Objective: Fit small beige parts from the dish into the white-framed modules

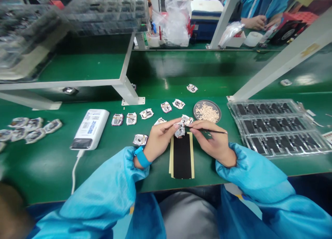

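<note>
My left hand (162, 137), with a blue band at the wrist, pinches a small white watch case (179, 130) between thumb and fingers. In my right hand (211, 139) is a pair of dark tweezers (216, 131), its tip reaching the watch case. Below both hands lies a black strip with yellow edges (182, 159). Another white case (186, 120) sits just behind the held one. More watch cases (131, 118) are spread in a loose row to the left, and one case (140, 139) is near my left wrist.
A round dish of small beige pieces (207, 111) stands behind my right hand. Clear trays with dark parts (275, 126) lie at right. A white power bank (90, 128) with a cable is at left, beside piled cases (33, 128). Metal shelf legs (129, 90) rise behind; a co-worker's hands (256, 22) show beyond.
</note>
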Tool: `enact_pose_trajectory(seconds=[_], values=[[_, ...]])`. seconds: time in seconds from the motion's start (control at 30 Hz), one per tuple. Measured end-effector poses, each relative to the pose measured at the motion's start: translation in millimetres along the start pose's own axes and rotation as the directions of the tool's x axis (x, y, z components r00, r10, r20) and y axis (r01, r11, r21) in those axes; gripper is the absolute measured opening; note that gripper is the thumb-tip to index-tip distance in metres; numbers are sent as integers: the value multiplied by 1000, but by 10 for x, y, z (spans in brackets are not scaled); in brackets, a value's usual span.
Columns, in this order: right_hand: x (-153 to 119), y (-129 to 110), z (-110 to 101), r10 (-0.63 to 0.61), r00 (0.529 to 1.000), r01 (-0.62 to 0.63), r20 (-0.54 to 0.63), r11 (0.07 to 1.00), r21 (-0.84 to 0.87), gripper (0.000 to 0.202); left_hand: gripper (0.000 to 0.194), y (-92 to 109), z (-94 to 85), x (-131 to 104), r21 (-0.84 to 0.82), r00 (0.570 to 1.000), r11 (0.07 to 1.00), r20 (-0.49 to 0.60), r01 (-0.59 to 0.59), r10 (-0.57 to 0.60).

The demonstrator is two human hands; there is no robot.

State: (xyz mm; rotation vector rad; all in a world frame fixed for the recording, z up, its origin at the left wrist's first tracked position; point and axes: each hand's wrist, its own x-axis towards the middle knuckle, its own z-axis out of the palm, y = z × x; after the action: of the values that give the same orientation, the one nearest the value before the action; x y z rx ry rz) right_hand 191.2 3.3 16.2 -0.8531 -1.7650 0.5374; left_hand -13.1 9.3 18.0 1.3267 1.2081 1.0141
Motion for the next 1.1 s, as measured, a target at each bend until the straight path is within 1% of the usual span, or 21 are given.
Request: enact_pose_trajectory(seconds=[0.27,0.47,0.6,0.77,0.83,0.93,1.03,1.1], values=[[10,-37,7,-19,1000,19,6,1000,7,23,31,19,-4,-10,40,999,998,9,-43,43],[24,-49,-41,-37,999,38,-25,999,29,28,33,-14,-25,5,13,999,999,16,-32,31],[20,-42,-51,-20,1000,20,-3,1000,13,25,34,-23,-32,7,-10,1000,1000,9,-12,12],[13,-10,-61,11,1000,-12,12,999,44,24,35,-13,-34,12,-13,1000,1000,-1,7,-8],[13,2,-61,36,999,-36,17,998,45,23,35,-5,-34,13,-14,1000,1000,-4,7,-7],[12,21,-65,98,994,-102,50,992,72,14,34,7,-36,15,-15,1000,1000,-13,4,-4],[14,54,-103,177,976,-200,126,958,205,7,33,16,-45,22,-12,1000,1000,-21,5,-5],[22,80,-147,203,959,-255,195,922,291,7,33,21,-51,26,-8,1000,1000,-15,2,-2]])
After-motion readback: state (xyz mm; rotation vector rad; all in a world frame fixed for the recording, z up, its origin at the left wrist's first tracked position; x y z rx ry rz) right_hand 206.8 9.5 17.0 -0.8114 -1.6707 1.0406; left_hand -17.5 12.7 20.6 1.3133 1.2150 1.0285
